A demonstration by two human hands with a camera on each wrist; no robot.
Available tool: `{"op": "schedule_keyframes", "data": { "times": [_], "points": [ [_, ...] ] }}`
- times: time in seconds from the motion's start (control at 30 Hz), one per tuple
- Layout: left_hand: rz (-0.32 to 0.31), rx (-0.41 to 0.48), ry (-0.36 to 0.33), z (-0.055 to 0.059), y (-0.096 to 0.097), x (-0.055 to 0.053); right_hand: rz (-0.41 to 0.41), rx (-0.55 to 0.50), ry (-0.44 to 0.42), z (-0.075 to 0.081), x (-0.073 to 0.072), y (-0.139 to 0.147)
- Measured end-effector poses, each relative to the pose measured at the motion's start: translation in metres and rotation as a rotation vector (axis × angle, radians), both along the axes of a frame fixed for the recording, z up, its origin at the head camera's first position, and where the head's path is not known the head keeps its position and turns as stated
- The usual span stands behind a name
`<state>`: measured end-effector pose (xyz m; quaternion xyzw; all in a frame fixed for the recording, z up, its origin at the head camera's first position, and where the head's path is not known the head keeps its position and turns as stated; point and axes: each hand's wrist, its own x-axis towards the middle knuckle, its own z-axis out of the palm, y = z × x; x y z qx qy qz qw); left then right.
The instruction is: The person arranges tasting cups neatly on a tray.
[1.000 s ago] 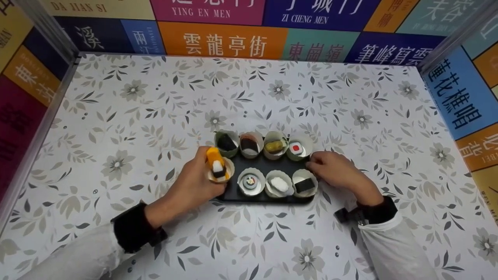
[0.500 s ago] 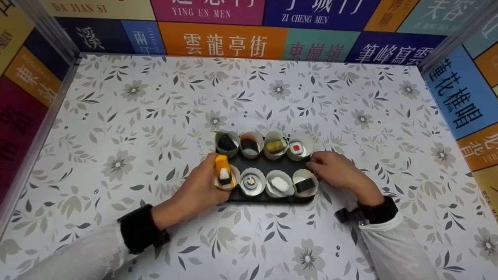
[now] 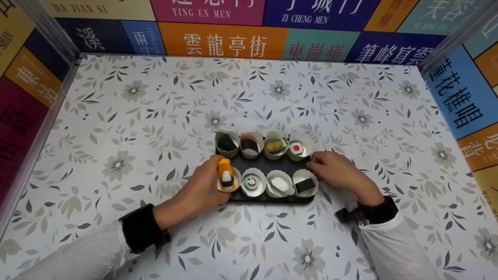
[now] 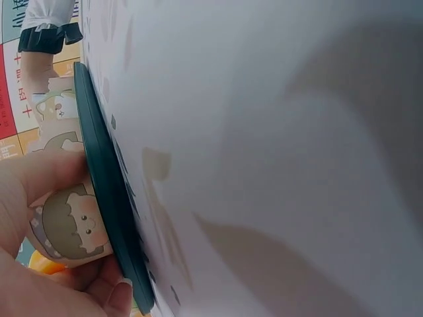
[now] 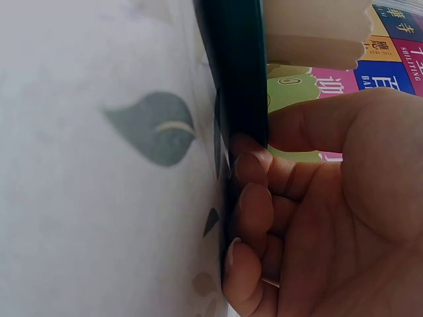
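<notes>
My left hand (image 3: 204, 184) grips a small paper cup (image 4: 82, 224) printed with a cartoon child, at the near left corner of the black tray (image 3: 268, 165). An orange, white and black sushi piece (image 3: 225, 171) stands up out of this cup. In the left wrist view the cup's base meets the dark tray edge (image 4: 109, 172). My right hand (image 3: 334, 171) pinches the tray's right edge, thumb above and curled fingers below. Along the near row are cups with a round roll (image 3: 251, 181), a white piece (image 3: 279, 184) and a black-wrapped piece (image 3: 305, 185).
The far row holds cups with a dark piece (image 3: 227, 143), a brown-black piece (image 3: 249, 145), a yellow-green piece (image 3: 274, 146) and a white piece with a red centre (image 3: 296, 147). Patterned panels (image 3: 225, 41) border the floral tabletop (image 3: 175, 97).
My left hand has moved right and slightly nearer with the paper cup, bringing it from the tray's left edge into line beside the round roll's cup. The right hand has stayed put.
</notes>
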<state>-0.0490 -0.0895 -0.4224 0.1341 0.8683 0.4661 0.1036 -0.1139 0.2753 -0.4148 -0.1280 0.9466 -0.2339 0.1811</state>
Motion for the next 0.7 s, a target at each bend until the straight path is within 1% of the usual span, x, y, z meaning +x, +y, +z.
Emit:
{"op": "schedule_keyframes", "data": {
  "times": [0.17, 0.2, 0.27, 0.4, 0.47, 0.5, 0.57, 0.63, 0.7],
  "points": [
    [-0.021, -0.019, 0.050, 0.001, -0.001, 0.002, -0.002, -0.008, -0.009, 0.000, 0.001, 0.000],
    [-0.025, -0.026, 0.051, 0.002, -0.001, 0.002, -0.004, -0.011, -0.012, 0.000, 0.001, 0.001],
    [-0.028, -0.040, 0.035, 0.004, -0.002, 0.004, -0.006, -0.015, -0.014, 0.001, 0.002, 0.002],
    [-0.026, -0.076, -0.005, 0.014, -0.007, 0.008, -0.007, -0.022, 0.000, 0.002, 0.006, 0.006],
    [-0.025, -0.089, 0.004, 0.019, -0.013, 0.010, 0.000, -0.042, 0.001, 0.005, 0.008, 0.010],
    [-0.027, -0.095, 0.026, 0.022, -0.017, 0.012, 0.005, -0.053, 0.001, 0.006, 0.008, 0.012],
    [-0.034, -0.106, 0.105, 0.027, -0.024, 0.013, 0.022, -0.082, 0.003, 0.011, 0.010, 0.017],
    [-0.035, -0.135, 0.219, 0.031, -0.033, 0.013, 0.035, -0.099, 0.023, 0.017, 0.012, 0.024],
    [-0.021, -0.210, 0.356, 0.034, -0.042, 0.011, 0.038, -0.094, 0.070, 0.024, 0.015, 0.031]
  ]
}}
